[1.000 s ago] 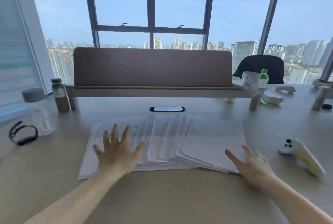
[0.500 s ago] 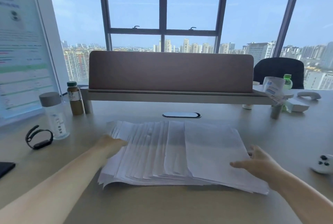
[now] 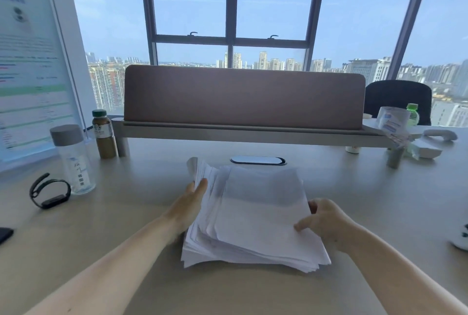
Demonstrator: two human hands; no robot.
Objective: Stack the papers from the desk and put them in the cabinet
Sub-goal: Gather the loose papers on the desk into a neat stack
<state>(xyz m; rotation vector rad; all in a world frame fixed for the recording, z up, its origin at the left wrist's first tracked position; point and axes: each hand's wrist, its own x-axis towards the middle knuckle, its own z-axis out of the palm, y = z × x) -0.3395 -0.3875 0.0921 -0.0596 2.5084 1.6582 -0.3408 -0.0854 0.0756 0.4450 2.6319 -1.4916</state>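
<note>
A pile of white papers (image 3: 255, 215) lies on the beige desk (image 3: 126, 213) in front of me, gathered into a rough, uneven stack with edges fanned out at the left and bottom. My left hand (image 3: 188, 207) presses flat against the stack's left edge, where some sheets curl upward. My right hand (image 3: 323, 221) grips the stack's right edge, thumb on top. No cabinet is in view.
A clear bottle (image 3: 73, 160), a brown bottle (image 3: 103, 134) and a black wristband (image 3: 49, 191) stand at the left. A brown divider panel (image 3: 243, 98) runs behind a cable grommet (image 3: 258, 160). Clutter and a green-capped bottle (image 3: 412, 114) sit at the back right, with a white controller (image 3: 462, 237) at the right edge.
The papers were spread in a wide fan across the desk. Both hands have pushed inward from the sides, and the sheets are now bunched into a narrower pile.
</note>
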